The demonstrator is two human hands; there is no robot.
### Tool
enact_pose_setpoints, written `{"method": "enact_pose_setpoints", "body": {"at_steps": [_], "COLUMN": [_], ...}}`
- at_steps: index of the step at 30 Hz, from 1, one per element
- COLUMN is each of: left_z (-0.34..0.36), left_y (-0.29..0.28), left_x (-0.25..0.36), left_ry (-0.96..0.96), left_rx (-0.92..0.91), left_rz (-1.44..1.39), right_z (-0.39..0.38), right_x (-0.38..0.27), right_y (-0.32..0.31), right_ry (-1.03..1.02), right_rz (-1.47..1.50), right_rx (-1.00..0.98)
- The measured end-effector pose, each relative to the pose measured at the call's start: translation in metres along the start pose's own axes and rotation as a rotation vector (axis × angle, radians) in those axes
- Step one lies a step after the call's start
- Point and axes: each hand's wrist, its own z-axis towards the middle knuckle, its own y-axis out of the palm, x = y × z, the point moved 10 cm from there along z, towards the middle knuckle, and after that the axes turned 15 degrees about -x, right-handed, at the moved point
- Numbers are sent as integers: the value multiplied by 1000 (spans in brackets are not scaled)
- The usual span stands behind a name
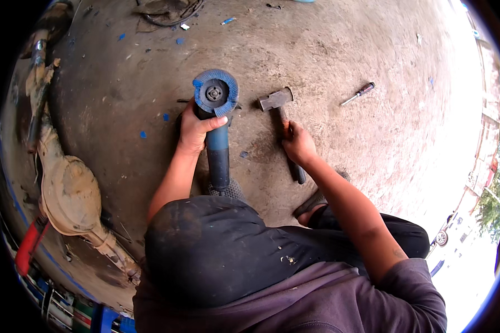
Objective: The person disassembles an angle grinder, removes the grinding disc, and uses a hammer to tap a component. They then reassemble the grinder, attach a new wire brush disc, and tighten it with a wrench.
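An angle grinder [218,145] with a dark-tipped blue body and a blue flap disc [227,95] faces upward above my left knee. My left hand [195,127] grips it just below the disc, thumb across the body. To its right, my right hand [298,143] is closed round the handle of a steel-headed hammer [275,100], with the head pointing away from me. A screwdriver [358,93] with a dark handle lies on the concrete floor [389,144] farther right. The grinder's bottom end is beside my shoe, partly hidden by my knee.
A large rusty axle housing [71,188] runs along the left, beside a red object [29,247]. A coiled black hose [169,16] lies at the top, with small blue scraps scattered nearby. Bright open ground, a wheel [441,237] and greenery show at the right rim.
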Motion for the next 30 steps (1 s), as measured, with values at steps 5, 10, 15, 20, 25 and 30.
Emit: {"method": "enact_pose_setpoints", "body": {"at_steps": [5, 10, 15, 20, 25, 30], "left_z": [1, -4, -10, -11, -21, -33], "left_y": [4, 1, 17, 18, 31, 50], "left_x": [6, -3, -8, 2, 1, -21], "left_ry": [36, 11, -98, -102, -197, -254], "left_rx": [-21, -5, -51, -109, -263, -206], "left_rz": [41, 46, 59, 53, 166, -81], "right_z": [1, -17, -35, -27, -29, -15], "right_x": [2, -53, -158, -197, -214, -199], "right_y": [0, -23, -20, -37, -53, -45], "right_ry": [10, -39, -417, -588, -744, -661], "right_rz": [-27, -204, 859, 514, 54, 112], "right_rx": [-6, 11, -104, -161, -430, -495]}}
